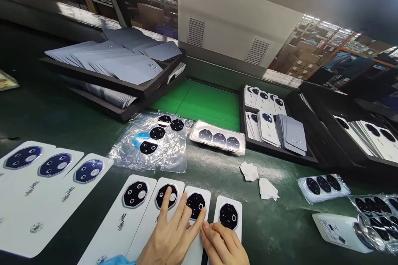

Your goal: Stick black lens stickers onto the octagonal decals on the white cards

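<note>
A row of white phone back covers [108,232] lies on the dark green table in front of me. Each has an octagonal black camera plate near its top. My left hand [171,232] is spread over two middle covers, fingertips by the second camera plate [164,195] and the third camera plate [195,205]. Close beside its thumb, my right hand [222,243] has thumb and fingers pressed together between the third and the rightmost cover [238,211]. Whatever the pinch holds, if anything, is hidden. Three more white covers [52,207] lie at left.
A clear plastic bag [168,157] with loose black plates lies ahead, next to a wrapped pack of plates [217,136]. Black trays of covers [146,87] stand at back left, another tray [280,151] at right. White wipes [248,171] and a white bottle [338,232] are at right.
</note>
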`<state>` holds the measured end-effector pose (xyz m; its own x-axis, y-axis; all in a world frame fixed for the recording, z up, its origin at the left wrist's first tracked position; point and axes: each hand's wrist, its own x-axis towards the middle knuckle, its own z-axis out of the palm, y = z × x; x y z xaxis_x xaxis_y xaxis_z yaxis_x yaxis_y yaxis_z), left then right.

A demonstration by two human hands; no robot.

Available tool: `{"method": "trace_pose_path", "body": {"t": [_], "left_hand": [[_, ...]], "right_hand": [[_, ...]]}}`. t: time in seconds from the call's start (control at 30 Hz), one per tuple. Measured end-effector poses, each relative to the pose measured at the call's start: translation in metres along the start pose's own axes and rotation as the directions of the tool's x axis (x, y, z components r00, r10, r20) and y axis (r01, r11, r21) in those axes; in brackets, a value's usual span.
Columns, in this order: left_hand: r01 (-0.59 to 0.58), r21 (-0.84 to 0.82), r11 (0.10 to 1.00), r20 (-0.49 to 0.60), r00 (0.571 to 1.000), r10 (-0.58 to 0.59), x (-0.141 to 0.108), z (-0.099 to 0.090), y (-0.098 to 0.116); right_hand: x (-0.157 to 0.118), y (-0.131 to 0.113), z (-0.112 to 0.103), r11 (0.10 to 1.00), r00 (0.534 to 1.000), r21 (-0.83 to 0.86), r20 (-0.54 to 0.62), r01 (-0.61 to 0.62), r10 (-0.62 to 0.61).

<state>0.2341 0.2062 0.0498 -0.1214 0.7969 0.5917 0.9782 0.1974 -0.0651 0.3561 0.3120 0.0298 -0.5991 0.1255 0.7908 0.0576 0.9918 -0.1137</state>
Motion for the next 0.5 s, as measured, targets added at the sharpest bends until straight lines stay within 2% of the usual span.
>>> {"method": "trace_pose_path", "body": {"t": [0.07,0.13,0.27,0.4,0.5], "left_hand": [[0.037,0.018,0.999,0.039,0.999,-0.037,0.003,0.004,0.004],[0.07,0.008,0.998,0.029,0.997,-0.07,0.003,0.01,0.005],[0.065,-0.083,0.994,0.02,0.998,-0.063,0.001,0.021,-0.004],[0.163,-0.213,0.964,0.034,0.987,-0.159,0.009,0.011,-0.016],[0.147,-0.246,0.958,0.065,0.989,-0.135,0.017,-0.001,-0.024]], "right_hand": [[-0.001,0.0,0.0,1.0,1.0,-0.016,0.006,0.01,-0.01],[-0.004,0.0,0.001,0.999,1.0,-0.038,0.003,0.012,-0.012],[-0.006,0.0,0.003,0.998,1.0,-0.054,-0.022,0.007,-0.008],[-0.002,-0.001,0.001,0.999,1.0,-0.044,0.022,0.007,-0.006],[0.005,0.0,-0.002,1.0,0.999,-0.024,0.038,-0.005,0.006]]}}
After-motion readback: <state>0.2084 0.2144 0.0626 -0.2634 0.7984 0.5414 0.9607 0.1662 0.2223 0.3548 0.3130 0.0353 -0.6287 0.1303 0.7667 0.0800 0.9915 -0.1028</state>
